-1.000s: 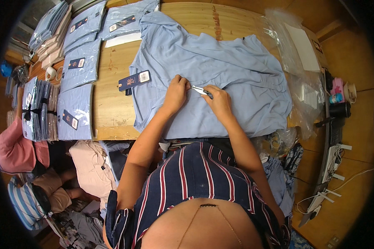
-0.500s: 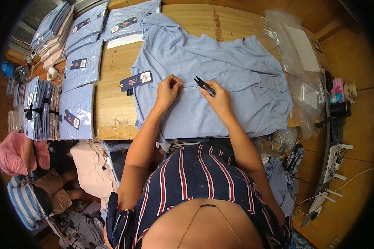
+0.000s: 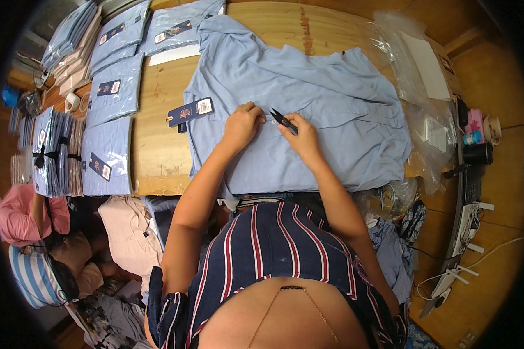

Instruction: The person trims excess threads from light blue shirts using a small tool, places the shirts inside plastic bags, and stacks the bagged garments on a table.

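Note:
A light blue shirt (image 3: 343,87) lies spread and rumpled across the wooden table in front of me. Over its row of small buttons, my left hand (image 3: 241,128) is closed with bent fingertips against the cloth; what they pinch is hidden. Just to its right, my right hand (image 3: 304,141) grips black thread snips (image 3: 284,121), whose pointed blades angle up and left toward my left fingers. The blades look slightly parted. A dark blue hang tag (image 3: 190,111) with a white label rests at the shirt's left edge, beside my left hand.
Bagged folded blue shirts (image 3: 108,154) line the table's left side, beside bundled stacks (image 3: 51,154). Clear plastic bags (image 3: 431,136) lie along the right edge. A person in a pink top (image 3: 23,215) is at the lower left. Pale pink garments (image 3: 128,232) sit below the table edge.
My left hand has slid right along the buttons, closer to the snips. My right hand has shifted slightly left. The cloth on the right side has moved a little.

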The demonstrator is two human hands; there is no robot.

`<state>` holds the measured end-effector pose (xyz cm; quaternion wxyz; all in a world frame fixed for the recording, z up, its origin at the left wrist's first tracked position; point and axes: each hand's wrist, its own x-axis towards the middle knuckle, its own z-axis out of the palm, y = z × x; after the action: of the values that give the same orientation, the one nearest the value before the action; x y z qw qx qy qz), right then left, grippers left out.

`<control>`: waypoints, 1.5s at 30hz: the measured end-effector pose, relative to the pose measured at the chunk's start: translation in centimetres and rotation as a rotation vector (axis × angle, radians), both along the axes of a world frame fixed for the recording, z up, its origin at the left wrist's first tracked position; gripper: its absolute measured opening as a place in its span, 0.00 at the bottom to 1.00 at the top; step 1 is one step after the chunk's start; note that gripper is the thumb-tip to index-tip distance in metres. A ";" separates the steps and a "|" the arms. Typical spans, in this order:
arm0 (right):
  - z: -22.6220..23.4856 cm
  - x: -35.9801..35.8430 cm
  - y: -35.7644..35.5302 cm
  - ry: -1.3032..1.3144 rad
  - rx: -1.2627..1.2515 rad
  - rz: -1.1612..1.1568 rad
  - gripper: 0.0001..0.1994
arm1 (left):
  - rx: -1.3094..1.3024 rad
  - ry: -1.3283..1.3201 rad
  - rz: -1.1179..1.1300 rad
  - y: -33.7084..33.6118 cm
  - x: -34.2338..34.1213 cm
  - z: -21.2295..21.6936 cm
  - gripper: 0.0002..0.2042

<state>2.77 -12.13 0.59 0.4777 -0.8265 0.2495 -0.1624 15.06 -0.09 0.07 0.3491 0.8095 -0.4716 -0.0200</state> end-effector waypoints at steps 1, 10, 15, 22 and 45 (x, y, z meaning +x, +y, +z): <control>0.2 -0.2 0.1 0.026 -0.042 0.015 0.13 | -0.013 0.040 0.006 0.1 0.3 -0.2 0.01; 1.6 0.2 0.8 0.014 -0.234 0.105 0.12 | -0.016 0.144 -0.022 0.2 0.6 -0.1 0.02; 1.3 0.7 0.5 0.048 -0.291 0.134 0.12 | -0.031 0.139 -0.021 0.2 0.4 0.0 0.02; 1.6 0.8 0.1 0.068 -0.231 0.148 0.12 | -0.090 0.310 -0.012 0.7 1.5 -0.3 0.01; 0.4 2.1 2.0 0.062 0.247 0.099 0.13 | -0.255 0.645 0.248 2.8 3.1 -1.7 0.03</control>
<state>4.84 -10.11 1.01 0.5752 -0.7774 0.2413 -0.0811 18.14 2.72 -1.60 0.5778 0.7625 -0.2345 -0.1727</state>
